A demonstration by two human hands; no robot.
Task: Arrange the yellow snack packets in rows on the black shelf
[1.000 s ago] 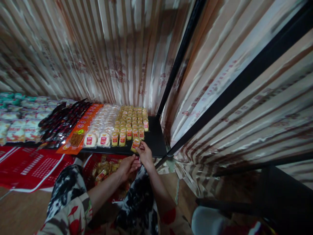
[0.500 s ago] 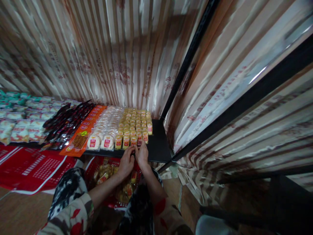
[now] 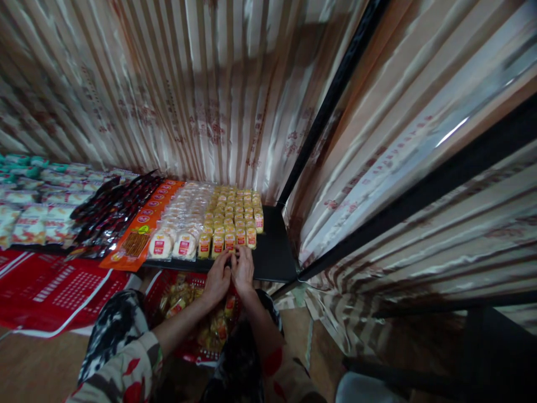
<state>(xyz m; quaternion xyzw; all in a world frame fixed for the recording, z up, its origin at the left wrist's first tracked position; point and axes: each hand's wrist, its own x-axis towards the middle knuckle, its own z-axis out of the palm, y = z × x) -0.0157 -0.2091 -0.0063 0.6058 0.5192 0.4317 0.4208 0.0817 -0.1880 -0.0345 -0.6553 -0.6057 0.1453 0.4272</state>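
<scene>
Small yellow packets with red labels [image 3: 229,212] stand in tight rows on the black shelf [image 3: 274,252]. Just in front of their first row, my left hand [image 3: 217,279] and my right hand [image 3: 242,271] are close together at the shelf's front edge. The fingers of both are bent and meet at the tips. Whatever lies between them is too small and dim to make out. Below my forearms, a red basket [image 3: 156,286] holds more yellow packets [image 3: 213,330], partly covered by my arms.
Left of the yellow packets are clear-wrapped round white snacks [image 3: 184,245], orange snack bags [image 3: 136,240], dark shiny packs [image 3: 111,215] and white packs [image 3: 29,224]. A black post [image 3: 323,123] rises at the shelf's right end. A red printed bag [image 3: 62,291] hangs below left.
My right hand has drawn back slightly from the front row of yellow packets, its fingers now lower. My left hand has hardly moved. The view has shifted a little.
</scene>
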